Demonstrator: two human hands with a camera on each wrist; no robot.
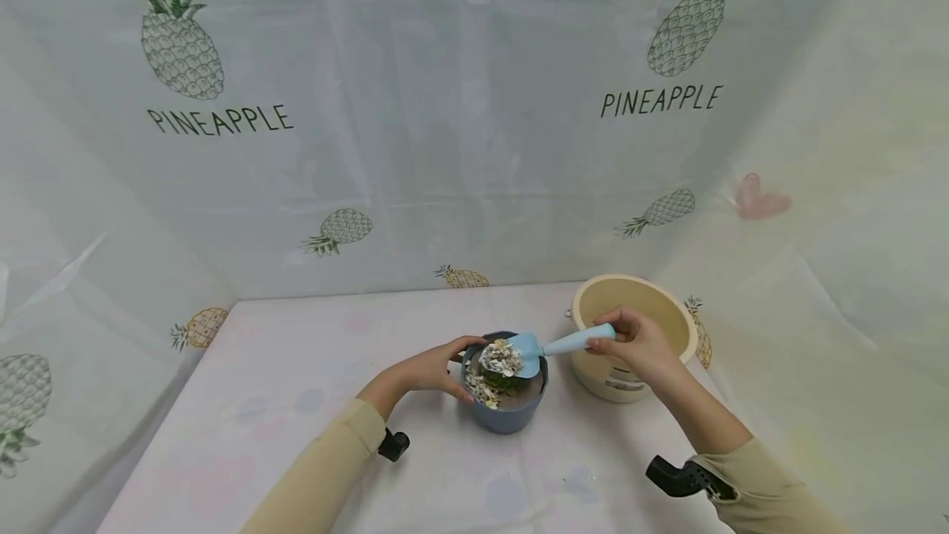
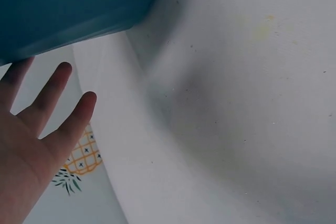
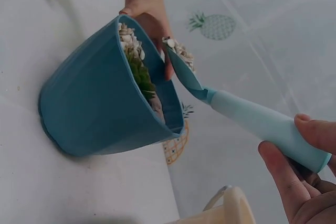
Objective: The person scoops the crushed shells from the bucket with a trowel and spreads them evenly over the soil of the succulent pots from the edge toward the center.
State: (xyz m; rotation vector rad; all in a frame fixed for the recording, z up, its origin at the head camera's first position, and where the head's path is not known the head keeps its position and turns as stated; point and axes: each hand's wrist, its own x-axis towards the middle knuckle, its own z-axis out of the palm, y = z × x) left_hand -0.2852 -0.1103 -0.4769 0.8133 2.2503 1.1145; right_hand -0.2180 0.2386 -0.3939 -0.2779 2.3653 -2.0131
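A blue flower pot [image 1: 507, 420] stands mid-table, holding a small green plant [image 3: 139, 73] and pale stone chips [image 1: 480, 390]. My left hand [image 1: 430, 367] holds the pot at its left side near the rim; in the left wrist view the other fingers [image 2: 79, 116] are spread below the pot wall. By the end of its handle, my right hand [image 1: 639, 346] grips a light blue hand trowel [image 3: 252, 121]. Its blade, heaped with pale stone chips [image 1: 501, 358], is above the pot opening. The heap hides part of the plant in the head view.
A cream bucket [image 1: 604, 377] with a side handle stands right of the pot, behind and beneath my right hand. A few small specks lie on the pale tablecloth [image 1: 437, 468]. Pineapple-printed sheets hang at the back and sides.
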